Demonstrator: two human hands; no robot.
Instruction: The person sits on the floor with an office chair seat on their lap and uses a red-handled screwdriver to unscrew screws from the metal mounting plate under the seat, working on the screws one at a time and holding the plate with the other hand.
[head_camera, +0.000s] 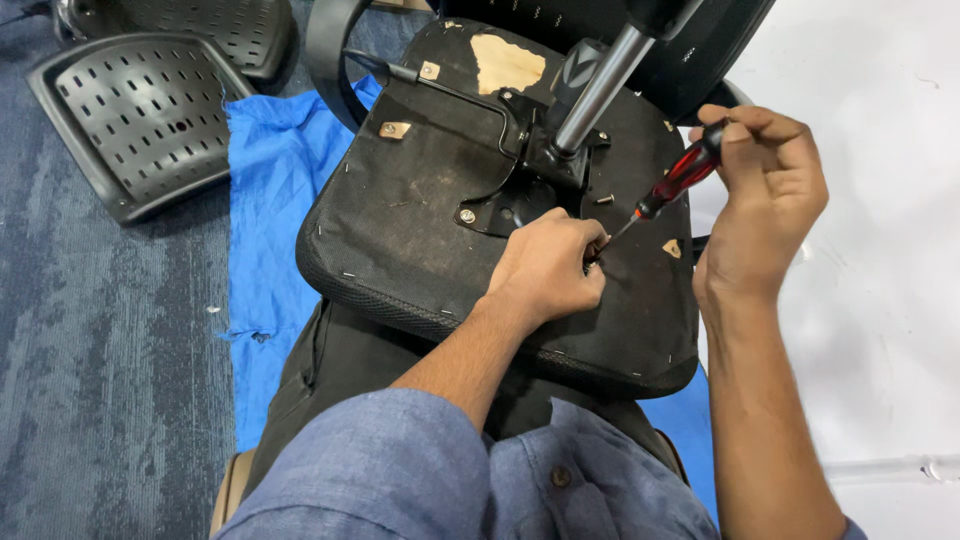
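Screwdriver (672, 186): red and black handle, thin metal shaft slanting down and to the left; its tip meets the underside of the seat right at the left fingertips.
Right hand (762, 190): closed around the top of the screwdriver handle, fingers curled over the black end, wrist below it.
Left hand (547, 268): knuckles up, resting on the seat base, fingers pinched together at the screwdriver tip — what they pinch is too small to tell.
Chair seat (420, 200): upturned, black fabric-covered underside facing the camera, lying across the person's lap; a patch of bare wood (507, 63) shows near its far edge, and staples dot the rim.
Metal bracket (520, 165): black plate fixed at the seat's middle, with a silver gas cylinder (603, 88) rising from it toward the top of the view.
Loose screws: one small screw (604, 199) lies on the seat just beside the bracket.
Blue cloth (268, 190): spread on the floor under and to the left of the seat.
Perforated black plastic panels (130, 115): lying on the blue-grey carpet, well apart to the left.
White surface (880, 300): fills the right side — beyond the right forearm.
Person: blue shirt sleeves and dark trousers at the bottom.
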